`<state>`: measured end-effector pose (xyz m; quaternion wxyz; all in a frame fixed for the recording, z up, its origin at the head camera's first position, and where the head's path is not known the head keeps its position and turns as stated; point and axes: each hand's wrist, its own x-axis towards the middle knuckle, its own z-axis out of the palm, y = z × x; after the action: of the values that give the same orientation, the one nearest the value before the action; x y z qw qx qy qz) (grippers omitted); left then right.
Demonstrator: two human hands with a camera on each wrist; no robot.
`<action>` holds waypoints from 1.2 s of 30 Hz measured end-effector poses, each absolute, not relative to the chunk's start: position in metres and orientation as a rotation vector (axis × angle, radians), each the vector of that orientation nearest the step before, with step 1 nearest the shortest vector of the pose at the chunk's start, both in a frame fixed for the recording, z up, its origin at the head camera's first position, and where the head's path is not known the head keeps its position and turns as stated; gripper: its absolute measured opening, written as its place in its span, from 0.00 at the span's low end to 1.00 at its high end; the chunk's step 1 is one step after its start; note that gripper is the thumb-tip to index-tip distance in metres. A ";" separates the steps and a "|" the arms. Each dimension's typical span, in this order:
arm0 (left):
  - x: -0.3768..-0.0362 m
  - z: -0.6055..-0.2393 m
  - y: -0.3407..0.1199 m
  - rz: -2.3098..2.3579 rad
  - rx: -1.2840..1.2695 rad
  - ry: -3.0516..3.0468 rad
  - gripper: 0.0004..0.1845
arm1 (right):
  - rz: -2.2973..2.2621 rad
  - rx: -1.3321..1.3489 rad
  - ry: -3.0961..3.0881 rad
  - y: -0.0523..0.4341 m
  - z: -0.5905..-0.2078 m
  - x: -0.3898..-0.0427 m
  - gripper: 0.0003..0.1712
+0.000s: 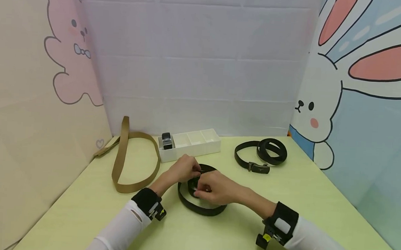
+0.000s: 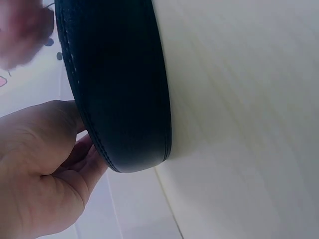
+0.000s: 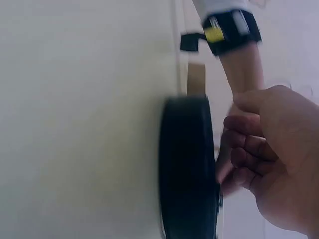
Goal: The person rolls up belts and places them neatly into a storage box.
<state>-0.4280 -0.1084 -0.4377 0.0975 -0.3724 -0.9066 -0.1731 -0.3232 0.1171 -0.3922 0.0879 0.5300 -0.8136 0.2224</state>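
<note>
A black belt point(image 1: 201, 210) stands on edge on the table, its large outer loop around a tighter inner coil point(image 1: 192, 184). My left hand point(image 1: 184, 169) reaches over the loop's left side and pinches the belt at the coil's far edge. In the left wrist view, the belt's stitched band point(image 2: 117, 89) hides its fingertips. My right hand point(image 1: 219, 187) is bent over the coil from the right, fingers curled. In the right wrist view, these curled fingers point(image 3: 246, 154) are above the band's point(image 3: 187, 169) upper edge; I cannot tell whether they hold it.
A white compartment tray point(image 1: 199, 151) stands behind the hands, with a rolled dark belt point(image 1: 167, 141) in its left compartment. A tan webbing strap point(image 1: 135, 187) lies in a loop at left. Another black belt point(image 1: 242, 160), partly coiled, with a buckle point(image 1: 259, 168), lies back right.
</note>
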 end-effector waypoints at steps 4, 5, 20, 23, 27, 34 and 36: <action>-0.462 -0.468 -0.120 -0.516 -1.119 -2.677 0.05 | 0.454 1.680 -2.408 0.107 -0.397 -0.302 0.08; -0.461 -0.469 -0.120 -0.528 -1.107 -2.686 0.04 | 0.411 1.681 -2.415 0.106 -0.398 -0.299 0.07; -0.420 -0.438 -0.131 -0.513 -1.171 -2.643 0.04 | 0.101 1.420 -2.510 0.138 -0.399 -0.314 0.07; -0.390 -0.415 -0.127 -0.531 -1.135 -2.694 0.02 | 0.057 1.375 -2.494 0.152 -0.403 -0.329 0.08; -0.386 -0.417 -0.129 -0.549 -1.137 -2.666 0.02 | 0.068 1.322 -2.508 0.167 -0.405 -0.344 0.10; -0.429 -0.457 -0.145 -0.567 -1.237 -2.548 0.08 | 0.194 1.450 -2.494 0.156 -0.402 -0.337 0.10; -0.420 -0.449 -0.141 -0.586 -1.216 -2.567 0.06 | 0.201 1.495 -2.483 0.144 -0.402 -0.329 0.04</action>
<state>-0.4205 -0.1413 -0.4490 0.1203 -0.4161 -0.8787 -0.2004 -0.3293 0.1444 -0.4017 0.1180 0.5109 -0.8487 0.0688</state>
